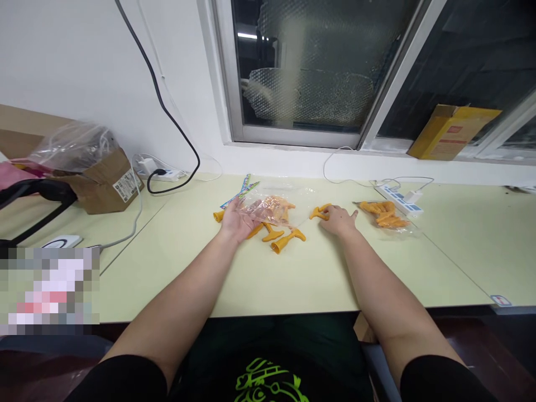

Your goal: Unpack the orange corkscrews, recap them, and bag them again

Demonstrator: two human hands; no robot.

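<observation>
My left hand (240,222) is palm up with its fingers spread under the edge of a clear plastic bag (299,201). Orange plastic pieces (276,207) show through the film. In front of the bag lie more loose orange pieces, among them a T-shaped one (273,233) and one with a cup-like end (282,243). My right hand (338,219), palm down, has its fingers closed on an orange handle-shaped piece (319,211) right of the bag. Behind my left hand is a colourful printed strip (245,190).
Farther right, a second bag (393,221) with orange pieces lies near a power strip (400,201). An open cardboard box (106,190) stands at the left, beside a black cable (173,120). A yellow box (454,131) leans against the window.
</observation>
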